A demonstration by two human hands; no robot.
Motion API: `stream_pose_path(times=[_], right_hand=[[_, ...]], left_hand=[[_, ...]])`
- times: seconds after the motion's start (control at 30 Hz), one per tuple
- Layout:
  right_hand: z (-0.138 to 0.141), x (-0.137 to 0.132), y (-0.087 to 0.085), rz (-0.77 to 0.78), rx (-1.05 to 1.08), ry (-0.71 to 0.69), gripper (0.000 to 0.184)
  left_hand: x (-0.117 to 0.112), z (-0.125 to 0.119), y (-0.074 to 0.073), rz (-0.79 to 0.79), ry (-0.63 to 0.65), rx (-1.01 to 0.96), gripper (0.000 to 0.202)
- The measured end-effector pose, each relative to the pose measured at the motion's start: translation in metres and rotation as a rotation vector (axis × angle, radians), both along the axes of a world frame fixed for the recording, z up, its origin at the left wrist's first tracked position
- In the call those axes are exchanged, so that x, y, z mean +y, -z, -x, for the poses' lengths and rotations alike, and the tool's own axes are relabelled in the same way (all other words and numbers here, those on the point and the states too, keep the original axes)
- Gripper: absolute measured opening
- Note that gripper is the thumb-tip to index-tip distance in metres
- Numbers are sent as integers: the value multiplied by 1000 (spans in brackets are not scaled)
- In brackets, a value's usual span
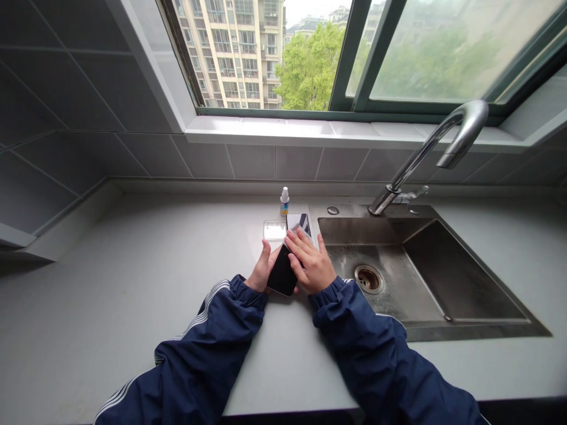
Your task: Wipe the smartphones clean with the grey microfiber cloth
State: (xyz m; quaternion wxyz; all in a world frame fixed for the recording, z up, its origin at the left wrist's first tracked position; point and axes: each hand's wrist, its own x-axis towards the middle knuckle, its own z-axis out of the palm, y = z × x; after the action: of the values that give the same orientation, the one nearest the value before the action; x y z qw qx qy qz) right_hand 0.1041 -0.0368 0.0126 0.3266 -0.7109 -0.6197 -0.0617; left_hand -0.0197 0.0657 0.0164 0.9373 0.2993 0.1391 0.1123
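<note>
Black smartphone (pixel 282 271) held between the hands, above the near part of the grey tabletop (pixel 133 307), just left of the stainless steel sink (pixel 460 271). Long axis slanting from near-left to far-right; far end pointing toward the tiled back wall, near end pointing back toward the body. No telling whether the near end touches the tabletop.

Right hand (pixel 312 264) lying across the phone's upper face, fingers (pixel 301 245) spread and pressing down, covering its middle and far half. Left hand (pixel 262 268) curled against the phone's left edge, gripping from the side and partly from below, closer to the near end. Far end showing a pale, glossy surface; impossible to say whether film or reflecting glass.

Just beyond the left hand, a flat clear plastic case (pixel 274 230) on the tabletop, close beside the phone's far end. Farther back, a small white-capped spray bottle (pixel 284 202), upright near the wall. Navy striped jacket sleeves (pixel 208 348) reaching in from the near side.
</note>
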Motion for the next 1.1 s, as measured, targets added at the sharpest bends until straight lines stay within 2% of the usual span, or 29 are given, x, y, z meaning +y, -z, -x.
stream_pose_path(times=[0.23, 0.47, 0.6, 0.7, 0.77, 0.93, 1.0, 1.1], right_hand=[[-7, -2, -2, -52, 6, 19, 44], [-14, -4, -1, -170, 13, 63, 36], [-8, -4, 0, -230, 6, 16, 34], [6, -5, -1, -218, -12, -135, 32], [16, -6, -2, -199, -20, -262, 30], [22, -8, -6, -158, -22, -469, 29], [16, -7, -6, -121, -38, -472, 33], [5, -5, -3, -65, -76, -363, 39]], left_hand=[[8, 3, 6, 6, 102, -62, 84], [13, 7, 4, 3, 100, -85, 89], [12, 6, -1, 59, -17, -35, 89], [10, 4, -5, 102, -214, -34, 84], [10, 2, -8, 123, -292, -36, 84], [12, 3, -11, 140, -268, -62, 90], [12, 2, -11, 144, -279, -62, 91], [11, 1, -10, 150, -285, -31, 90]])
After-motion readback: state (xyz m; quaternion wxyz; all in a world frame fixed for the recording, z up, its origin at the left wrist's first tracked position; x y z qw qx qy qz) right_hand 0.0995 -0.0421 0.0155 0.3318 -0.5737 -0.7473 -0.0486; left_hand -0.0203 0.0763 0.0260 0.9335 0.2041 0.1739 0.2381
